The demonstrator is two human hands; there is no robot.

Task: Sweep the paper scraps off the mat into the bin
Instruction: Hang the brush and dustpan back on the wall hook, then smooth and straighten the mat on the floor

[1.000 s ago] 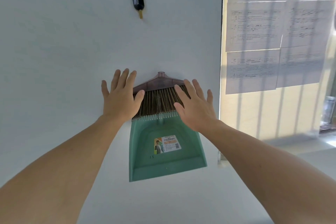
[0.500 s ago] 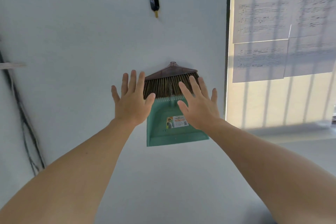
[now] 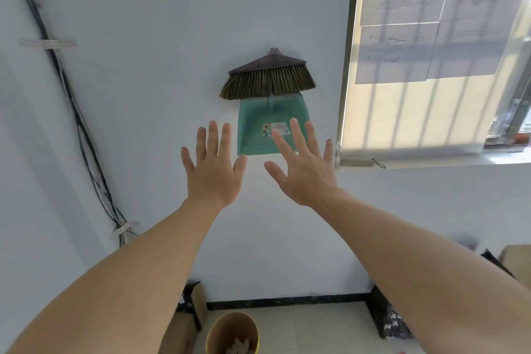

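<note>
Two spread hands (empty), left hand [image 3: 214,171] and right hand [image 3: 306,172], below broom [image 3: 267,79], bristles downward.

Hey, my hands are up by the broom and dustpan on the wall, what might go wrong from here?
The broom overlaps the top of the dustpan, so lifting one alone may knock the other off the wall. Both hang roughly above the bin; a dropped one might tip it.

The pale tiled floor [image 3: 313,330] carries a yellow bin [image 3: 230,322]; a cardboard box [image 3: 184,330] stands just left of it.
</note>
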